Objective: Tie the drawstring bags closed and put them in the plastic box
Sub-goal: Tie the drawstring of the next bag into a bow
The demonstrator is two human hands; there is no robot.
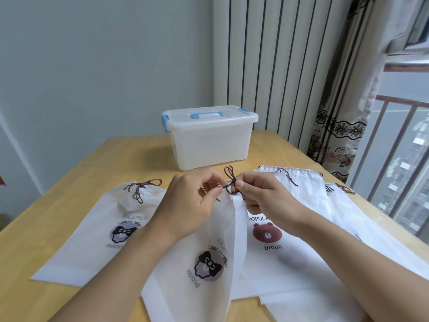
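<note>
I have the middle bag (209,259) lifted by its gathered neck, just in front of the box (210,138), which sits shut at the far side of the table (58,217). My left hand (192,205) pinches 1 strand of the cord (228,180) between thumb and forefinger, fingers curled and narrow. My right hand (257,194) pinches the knot from the other side, with 2 loops standing up above it.

To finish this well, I judge I should pull both sides outward evenly, keeping the knot pressed down against the puckered neck so no gap opens. The cord looks thin and slick, so a short firm tug should beat a long pull, which could draw a loop right through. I would keep the loops about equal.

The left bag (97,228) lies flat with its bow already tied. At right, the bear bag (278,259) and 2 more bags behind it seem to have loose cords, though I cannot tell for sure. The box lid must come off before anything goes in.
</note>
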